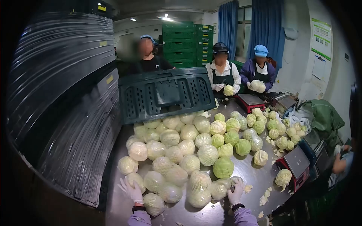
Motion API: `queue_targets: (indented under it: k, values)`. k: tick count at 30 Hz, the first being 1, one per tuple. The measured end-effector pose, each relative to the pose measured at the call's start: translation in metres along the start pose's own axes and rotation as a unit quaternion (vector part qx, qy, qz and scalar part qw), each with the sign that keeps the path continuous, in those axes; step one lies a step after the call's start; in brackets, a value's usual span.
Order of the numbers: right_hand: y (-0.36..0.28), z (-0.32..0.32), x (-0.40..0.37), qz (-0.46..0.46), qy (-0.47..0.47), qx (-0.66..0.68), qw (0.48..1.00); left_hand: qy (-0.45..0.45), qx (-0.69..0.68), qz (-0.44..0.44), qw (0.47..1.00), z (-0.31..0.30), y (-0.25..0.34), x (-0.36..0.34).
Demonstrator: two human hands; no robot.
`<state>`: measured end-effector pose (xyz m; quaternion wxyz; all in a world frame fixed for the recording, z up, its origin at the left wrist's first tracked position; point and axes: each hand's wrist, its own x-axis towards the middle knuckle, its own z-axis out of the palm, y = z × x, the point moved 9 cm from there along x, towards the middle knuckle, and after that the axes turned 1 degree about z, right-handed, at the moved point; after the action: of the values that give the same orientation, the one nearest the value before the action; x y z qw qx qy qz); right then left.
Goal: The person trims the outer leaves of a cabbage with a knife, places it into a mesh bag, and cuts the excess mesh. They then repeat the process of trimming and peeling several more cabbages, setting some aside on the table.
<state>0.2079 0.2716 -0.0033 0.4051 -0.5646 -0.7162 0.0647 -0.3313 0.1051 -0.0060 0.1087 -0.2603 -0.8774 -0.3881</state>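
My left hand (131, 191), in a white glove, is at the near left of the metal table with its fingers spread against a wrapped cabbage (135, 181). Another wrapped cabbage (154, 204) lies just right of its wrist. My right hand (236, 190), also gloved, is closed around a small knife (231, 182), whose thin blade points up and away. Beside that hand sit a wrapped cabbage (220, 189) and a bare green cabbage (223, 167). Many cabbages in film and netting cover the table between and beyond my hands.
A person holds a tilted dark green crate (166, 94) over the far left of the pile. Two co-workers handle cabbages at the back. Scales (296, 162) stand along the right, near trimmed cabbages and leaf scraps. Film-wrapped stacks (71, 75) rise at the left.
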Motion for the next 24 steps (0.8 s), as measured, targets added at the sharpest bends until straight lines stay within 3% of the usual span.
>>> queue_targets:
  k: [10,13,19,20,22,24]
  values:
    - [0.002,-0.005,-0.005,0.02,0.03,-0.004,0.999,-0.006,0.041,0.021,0.999,-0.002,0.008,0.002]
    - [0.0,0.0,-0.005,-0.025,0.01,-0.038,0.999,0.001,0.108,0.048,0.993,0.005,-0.002,0.003]
    - [0.004,0.001,-0.005,-0.006,-0.009,-0.038,0.999,-0.049,0.093,0.048,0.993,0.016,-0.008,0.012]
    - [0.001,-0.002,-0.004,0.002,-0.009,-0.039,0.999,-0.054,0.097,0.054,0.992,0.005,0.005,0.014]
    - [-0.005,-0.011,-0.003,0.001,0.003,-0.013,1.0,-0.169,0.086,0.099,0.977,0.003,0.046,0.014]
    - [-0.009,-0.02,0.01,0.015,0.021,0.036,0.999,-0.178,-0.132,0.216,0.951,-0.026,0.136,-0.005]
